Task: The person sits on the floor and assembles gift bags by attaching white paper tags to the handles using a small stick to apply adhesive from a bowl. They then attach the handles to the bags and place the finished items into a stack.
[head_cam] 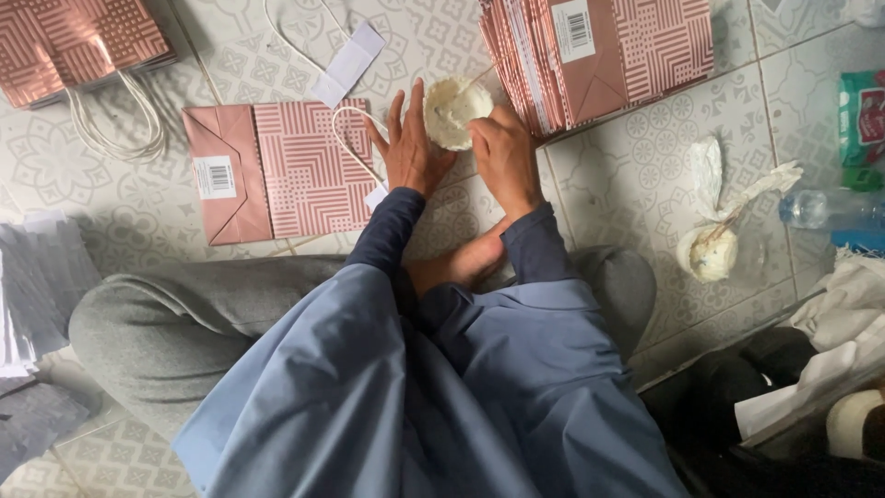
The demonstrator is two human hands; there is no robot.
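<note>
Both grips on round white paste tub [455,111]: left hand [408,148] flat against its side, right hand [503,155] clasping rim. Flat pink striped paper bag [277,171] left of grip, on patterned floor tiles [627,175].

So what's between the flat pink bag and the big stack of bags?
Head view: both hands, left and right, around a white tub.

Glossy paper bag [277,171], patterned ceramic floor tiles [627,175], clear plastic bottle [825,208].

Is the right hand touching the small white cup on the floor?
Touching. The head view shows the right hand with its fingers on the rim of the white cup, no gap visible.
</note>
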